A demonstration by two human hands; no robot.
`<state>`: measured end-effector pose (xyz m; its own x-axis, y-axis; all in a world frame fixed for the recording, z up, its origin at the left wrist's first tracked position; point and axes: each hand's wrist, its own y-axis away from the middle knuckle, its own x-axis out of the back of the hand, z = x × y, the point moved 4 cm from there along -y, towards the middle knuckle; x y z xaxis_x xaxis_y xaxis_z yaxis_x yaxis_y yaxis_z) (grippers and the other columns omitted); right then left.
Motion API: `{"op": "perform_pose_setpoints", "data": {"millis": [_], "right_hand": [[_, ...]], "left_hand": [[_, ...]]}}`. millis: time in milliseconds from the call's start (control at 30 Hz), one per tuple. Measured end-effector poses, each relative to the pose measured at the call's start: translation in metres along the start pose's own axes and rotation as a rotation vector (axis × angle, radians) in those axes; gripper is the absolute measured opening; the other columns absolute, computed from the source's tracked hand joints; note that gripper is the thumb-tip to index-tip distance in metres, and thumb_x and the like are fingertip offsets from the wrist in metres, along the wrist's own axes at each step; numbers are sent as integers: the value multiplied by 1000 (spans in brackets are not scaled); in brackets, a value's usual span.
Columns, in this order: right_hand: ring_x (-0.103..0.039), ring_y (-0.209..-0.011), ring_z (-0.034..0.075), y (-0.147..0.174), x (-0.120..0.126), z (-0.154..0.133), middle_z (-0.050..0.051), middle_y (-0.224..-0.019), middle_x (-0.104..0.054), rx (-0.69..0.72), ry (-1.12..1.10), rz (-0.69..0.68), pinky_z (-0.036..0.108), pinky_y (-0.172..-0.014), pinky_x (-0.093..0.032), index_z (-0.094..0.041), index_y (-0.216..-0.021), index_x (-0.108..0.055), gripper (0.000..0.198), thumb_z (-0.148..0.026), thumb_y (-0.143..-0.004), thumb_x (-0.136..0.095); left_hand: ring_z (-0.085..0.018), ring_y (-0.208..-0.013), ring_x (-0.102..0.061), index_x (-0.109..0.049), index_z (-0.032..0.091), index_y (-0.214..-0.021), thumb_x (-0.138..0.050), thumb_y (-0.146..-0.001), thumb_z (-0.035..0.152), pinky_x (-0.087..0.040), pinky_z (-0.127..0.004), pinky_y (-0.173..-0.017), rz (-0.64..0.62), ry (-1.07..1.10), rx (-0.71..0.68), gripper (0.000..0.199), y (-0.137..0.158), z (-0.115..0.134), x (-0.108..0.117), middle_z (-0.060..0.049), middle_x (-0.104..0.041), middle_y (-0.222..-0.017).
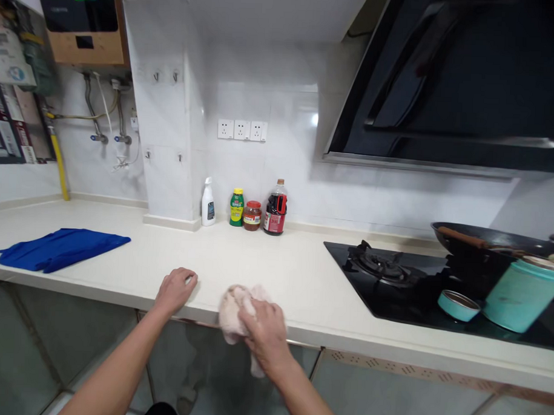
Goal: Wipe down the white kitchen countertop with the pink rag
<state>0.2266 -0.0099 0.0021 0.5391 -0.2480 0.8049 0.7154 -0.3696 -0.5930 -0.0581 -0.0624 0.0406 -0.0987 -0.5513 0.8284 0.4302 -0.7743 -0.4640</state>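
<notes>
My right hand (268, 331) is closed on a crumpled pale pink cloth (232, 312) at the front edge of the white countertop (275, 265). Part of the cloth lies on the top, and a corner hangs below the edge. To the left, my left hand (176, 289) rests on the counter near its edge, fingers curled in and nothing visible in them. A blue cloth (62, 248) lies spread out farther left.
Along the wall stand a white spray bottle (208, 203), a green bottle with a yellow cap (236, 207), a red-lidded jar (252, 216) and a dark sauce bottle (275, 210). On the right, a gas stove (384, 266) holds a wok (494, 236), a turquoise canister (523, 295) and a small turquoise bowl (458, 306).
</notes>
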Motion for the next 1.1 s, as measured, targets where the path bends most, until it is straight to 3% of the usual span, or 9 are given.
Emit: {"op": "perform_pose_setpoints", "data": {"millis": [133,300,433,567,700,833,900,1000,1100], "right_hand": [[-55,-118,40,62,22,78,10,-134,-60,-117,36,72,57,-100,-42,-32,-123,-67,34,-31,-89,-66],[-47,-128,41,152,59,183,16,-133,-57,-344,75,213,62,-110,-31,-26,-119,-66,37,-37,-83,-61],[-47,-127,45,196,90,226,17,-126,-59,-528,-70,297,65,-113,-29,-27,-110,-67,38,-44,-76,-62],[-53,-121,43,202,88,197,13,-118,-61,-551,-179,364,62,-107,-40,-29,-106,-65,33,-39,-76,-58],[-59,-115,38,183,39,133,9,-117,-63,-534,-345,402,57,-100,-51,-27,-106,-64,30,-41,-81,-52],[-58,-117,35,157,-5,75,9,-117,-62,-578,-570,458,51,-99,-51,-24,-108,-63,29,-39,-85,-55],[-54,-123,36,144,-19,50,9,-123,-59,-581,-693,455,51,-104,-48,-23,-112,-64,32,-39,-84,-60],[-53,-124,36,127,-32,19,10,-126,-55,-533,-781,431,50,-105,-48,-24,-112,-63,33,-42,-84,-65],[-53,-124,34,118,-44,0,12,-128,-52,-545,-877,418,48,-104,-49,-23,-117,-59,39,-43,-83,-67]], "left_hand": [[-25,-115,-65,-76,21,-99,-43,-95,33,-48,-34,-100,-11,-17,8,36,0,1,2,-9,-76,-116],[-26,-117,-65,-76,20,-100,-42,-95,34,-47,-34,-102,-26,-24,22,37,1,4,4,-10,-76,-117],[-30,-119,-64,-76,19,-100,-42,-93,35,-47,-38,-104,-27,12,29,38,1,6,7,-13,-75,-119],[-35,-119,-64,-76,17,-94,-46,-91,36,-48,-45,-104,-9,75,16,36,0,9,12,-16,-75,-117],[-35,-119,-63,-74,15,-98,-48,-94,34,-45,-53,-109,10,168,-63,32,14,32,11,-14,-75,-115],[-27,-119,-65,-74,24,-107,-49,-97,35,-50,-42,-110,-56,283,-200,29,69,87,-7,-9,-75,-119],[-30,-129,-60,-73,28,-116,-61,-91,45,-49,-47,-112,-113,331,-246,32,102,115,-21,-7,-73,-126],[-38,-152,-33,-71,25,-117,-78,-77,43,-36,-56,-121,-227,593,-179,45,140,138,-41,-13,-64,-140],[-35,-135,-52,-67,24,-121,-71,-76,31,-42,-51,-114,-338,803,-55,46,157,139,-55,-13,-65,-134]]}}
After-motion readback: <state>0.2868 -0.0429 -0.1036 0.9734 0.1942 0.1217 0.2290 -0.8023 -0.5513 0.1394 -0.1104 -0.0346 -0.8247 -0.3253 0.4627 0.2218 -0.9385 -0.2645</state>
